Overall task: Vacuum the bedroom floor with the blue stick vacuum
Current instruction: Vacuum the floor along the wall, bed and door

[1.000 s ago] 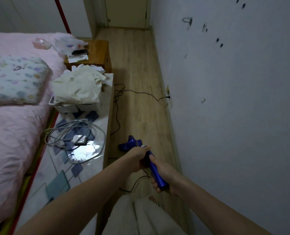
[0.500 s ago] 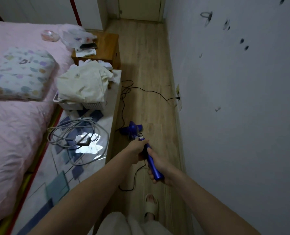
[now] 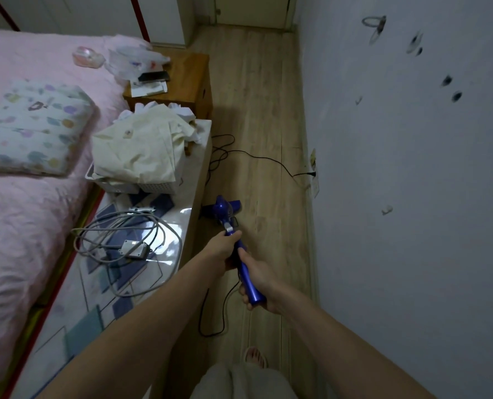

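Observation:
The blue stick vacuum stands on the wooden floor in the narrow strip between a low bench and the wall. Its blue handle slants up toward me. My left hand grips the handle's upper part, just below the body. My right hand grips the handle's near end. The vacuum's head is hidden behind its body. A black power cord runs across the floor to a wall socket on the right.
A low bench on the left carries a basket of cream cloth and a coiled grey cable. Behind it stands a wooden nightstand, and a pink bed lies further left. More cord loops by my sandalled foot.
The vacuum body has moved forward along the floor, away from me, with both hands still gripping the handle. My view has shifted forward and my foot has come into sight.

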Available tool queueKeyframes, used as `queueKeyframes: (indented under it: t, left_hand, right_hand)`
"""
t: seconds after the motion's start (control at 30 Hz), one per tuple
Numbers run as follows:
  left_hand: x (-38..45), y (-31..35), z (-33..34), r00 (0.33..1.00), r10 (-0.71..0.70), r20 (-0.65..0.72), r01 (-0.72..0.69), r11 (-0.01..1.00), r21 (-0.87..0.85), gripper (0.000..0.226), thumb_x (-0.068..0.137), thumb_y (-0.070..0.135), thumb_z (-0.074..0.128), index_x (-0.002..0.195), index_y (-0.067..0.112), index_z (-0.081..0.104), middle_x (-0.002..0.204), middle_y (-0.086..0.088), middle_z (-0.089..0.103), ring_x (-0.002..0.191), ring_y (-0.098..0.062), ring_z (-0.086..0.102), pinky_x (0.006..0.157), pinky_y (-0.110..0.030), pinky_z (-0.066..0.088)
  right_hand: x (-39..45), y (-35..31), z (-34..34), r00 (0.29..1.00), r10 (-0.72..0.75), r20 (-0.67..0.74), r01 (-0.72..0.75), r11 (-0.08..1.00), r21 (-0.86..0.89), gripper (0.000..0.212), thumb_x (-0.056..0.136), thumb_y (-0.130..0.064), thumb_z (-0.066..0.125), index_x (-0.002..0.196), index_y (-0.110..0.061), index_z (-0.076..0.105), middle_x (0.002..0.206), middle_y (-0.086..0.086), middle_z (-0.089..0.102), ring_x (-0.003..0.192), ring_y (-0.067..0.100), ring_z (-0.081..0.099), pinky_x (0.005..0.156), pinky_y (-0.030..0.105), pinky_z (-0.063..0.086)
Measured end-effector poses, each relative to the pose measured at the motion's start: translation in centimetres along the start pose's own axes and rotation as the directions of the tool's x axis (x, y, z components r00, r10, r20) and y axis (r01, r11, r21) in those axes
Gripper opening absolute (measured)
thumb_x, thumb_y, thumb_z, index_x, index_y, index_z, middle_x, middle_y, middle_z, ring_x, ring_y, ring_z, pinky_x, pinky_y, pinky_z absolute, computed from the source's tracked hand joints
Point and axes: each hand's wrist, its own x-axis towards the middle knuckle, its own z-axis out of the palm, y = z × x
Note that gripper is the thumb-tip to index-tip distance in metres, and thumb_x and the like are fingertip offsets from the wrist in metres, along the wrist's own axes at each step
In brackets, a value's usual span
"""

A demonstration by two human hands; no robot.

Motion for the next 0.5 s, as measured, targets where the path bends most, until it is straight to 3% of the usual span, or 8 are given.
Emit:
queueKeyframes:
  t: [0.13, 0.27, 0.5]
  left_hand:
    - [-0.3, -1.4, 1.3, 0.997, -0.057, 0.054, 0.057, 0.998, -0.007, 0.031, 0.095, 0.022, 0.056, 0.126, 0.015, 0.051, 0.105, -0.015, 0.061, 0.097, -0.03, 0.063, 0.066, -0.037, 0.052]
    - [-0.4, -0.6, 1.8, 0.997, -0.044, 0.063, 0.044, 0.999, -0.008, 0.036, 0.095, 0.022, 0.056, 0.13, 0.015, 0.05, 0.111, -0.016, 0.061, 0.094, -0.028, 0.063, 0.063, -0.036, 0.051]
    - [-0.2, 0.7, 0.4, 0.999, -0.007, 0.031, 0.008, 1.0, -0.029, 0.032, 0.096, 0.021, 0.056, 0.126, 0.012, 0.052, 0.09, -0.014, 0.061, 0.082, -0.027, 0.062, 0.07, -0.041, 0.052]
  right_hand:
    - [-1.2, 1.1, -2.0, 0.999, 0.03, 0.038, -0.03, 1.0, 0.007, 0.061, 0.098, -0.056, 0.036, 0.134, -0.006, 0.038, 0.055, 0.001, 0.054, 0.04, 0.01, 0.051, 0.038, 0.021, 0.043]
    - [-1.1, 0.3, -2.8, 1.0, 0.01, 0.028, -0.009, 1.0, -0.014, 0.058, 0.098, -0.055, 0.037, 0.132, -0.008, 0.038, 0.062, 0.005, 0.054, 0.041, 0.01, 0.052, 0.039, 0.021, 0.044]
    - [-0.3, -1.0, -0.8, 0.999, -0.027, 0.023, 0.029, 0.998, -0.052, 0.057, 0.099, -0.055, 0.037, 0.134, -0.01, 0.037, 0.061, 0.005, 0.053, 0.043, 0.011, 0.051, 0.039, 0.022, 0.044]
